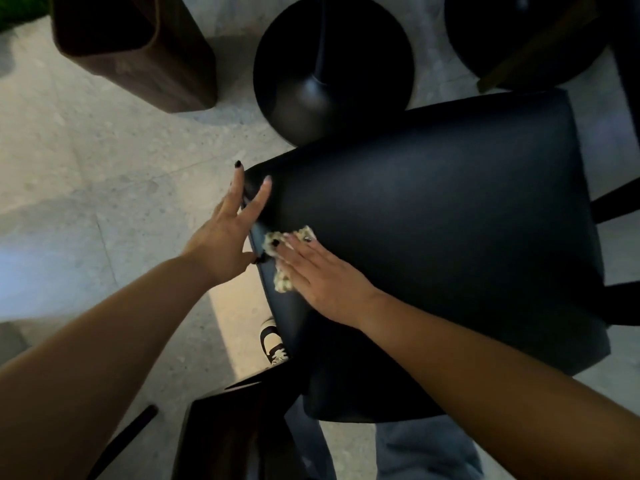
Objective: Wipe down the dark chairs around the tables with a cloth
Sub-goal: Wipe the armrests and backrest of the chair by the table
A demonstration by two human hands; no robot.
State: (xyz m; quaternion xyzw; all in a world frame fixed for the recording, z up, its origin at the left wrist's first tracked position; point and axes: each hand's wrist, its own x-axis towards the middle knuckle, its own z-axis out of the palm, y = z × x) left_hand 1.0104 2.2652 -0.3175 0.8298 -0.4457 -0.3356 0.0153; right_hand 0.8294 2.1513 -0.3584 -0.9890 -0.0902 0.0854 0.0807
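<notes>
A dark chair with a smooth black padded seat (433, 216) fills the middle and right of the head view. A small pale, speckled cloth (282, 282) lies crumpled near the seat's left edge. My right hand (315, 268) presses flat on the cloth with straight fingers, which cover most of it. My left hand (225, 233) rests against the seat's left edge, fingers straight and spread, the thumb under the rim.
A round black table base (332, 67) stands on the pale stone floor beyond the chair. A second dark base (519, 32) is at the top right and a brown wooden chair (138, 53) at the top left. Another dark chair back (228, 431) and my shoe (273, 341) are close below.
</notes>
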